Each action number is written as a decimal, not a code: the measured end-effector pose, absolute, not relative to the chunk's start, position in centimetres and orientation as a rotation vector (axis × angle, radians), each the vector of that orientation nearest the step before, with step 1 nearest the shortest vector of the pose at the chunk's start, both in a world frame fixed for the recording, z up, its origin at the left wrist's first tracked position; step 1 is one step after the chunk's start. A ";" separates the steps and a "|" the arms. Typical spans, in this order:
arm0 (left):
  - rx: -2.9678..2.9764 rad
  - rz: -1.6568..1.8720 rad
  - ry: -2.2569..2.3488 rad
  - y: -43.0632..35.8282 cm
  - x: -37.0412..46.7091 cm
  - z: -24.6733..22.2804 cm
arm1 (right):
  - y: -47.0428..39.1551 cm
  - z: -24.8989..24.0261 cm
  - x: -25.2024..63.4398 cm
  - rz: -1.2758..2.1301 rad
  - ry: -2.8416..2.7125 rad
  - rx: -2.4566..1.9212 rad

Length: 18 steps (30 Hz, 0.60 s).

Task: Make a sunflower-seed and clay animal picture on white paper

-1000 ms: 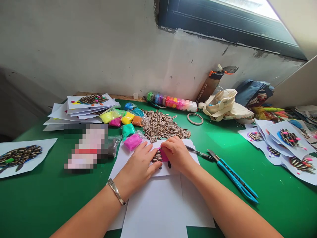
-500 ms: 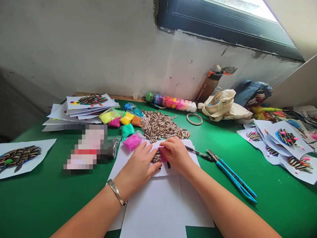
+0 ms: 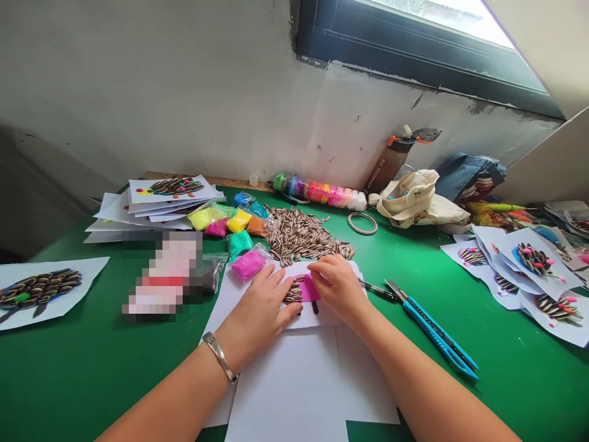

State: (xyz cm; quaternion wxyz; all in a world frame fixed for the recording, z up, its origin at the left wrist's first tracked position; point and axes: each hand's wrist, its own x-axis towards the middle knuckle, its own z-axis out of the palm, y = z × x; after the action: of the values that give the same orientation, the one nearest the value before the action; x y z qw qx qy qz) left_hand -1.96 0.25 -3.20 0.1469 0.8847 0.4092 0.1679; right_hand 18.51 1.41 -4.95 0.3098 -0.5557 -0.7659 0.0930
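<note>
White paper [image 3: 285, 368] lies before me, with a smaller sheet on top bearing a flat magenta clay shape [image 3: 311, 288]. Striped sunflower seeds [image 3: 293, 293] cover the shape's left part, and small black pieces stick out below it. My left hand [image 3: 260, 307] rests on the sheet with its fingers spread, left of the seeds, holding nothing. Over the right end of the magenta shape, my right hand [image 3: 338, 285] has its thumb and fingertips drawn together; whatever may be between them is hidden. A heap of loose seeds [image 3: 304, 233] lies just beyond both hands.
Clay packets [image 3: 248, 264] sit left of the seed heap. A blue cutter [image 3: 437, 331], a pen [image 3: 380, 290] and a tape ring [image 3: 362, 223] lie to the right. Seed pictures are stacked at left [image 3: 170, 186] and right [image 3: 534, 258]. A bottle [image 3: 389, 162] and cloth bag [image 3: 414, 196] stand behind.
My right hand has shifted slightly right, away from the seeds, uncovering more of the magenta shape. My left hand stays spread on the sheet. The whole view has shifted slightly.
</note>
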 end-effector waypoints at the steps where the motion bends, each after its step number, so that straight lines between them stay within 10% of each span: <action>1: 2.541 0.485 1.180 0.2 -2.0 -3.2 | 1.8 -4.9 19.0 0.229 -1.992 -1.493; 18: 2.535 0.496 1.167 0.1 -2.1 -2.7 | 4.9 -3.8 20.6 -0.021 -2.210 -1.972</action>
State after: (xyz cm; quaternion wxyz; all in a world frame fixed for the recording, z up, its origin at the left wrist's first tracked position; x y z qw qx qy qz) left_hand -2.14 0.15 -2.72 0.1529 0.8838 0.4069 0.1729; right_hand 20.60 4.94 -3.85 0.0898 -0.6631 -0.7431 -0.0069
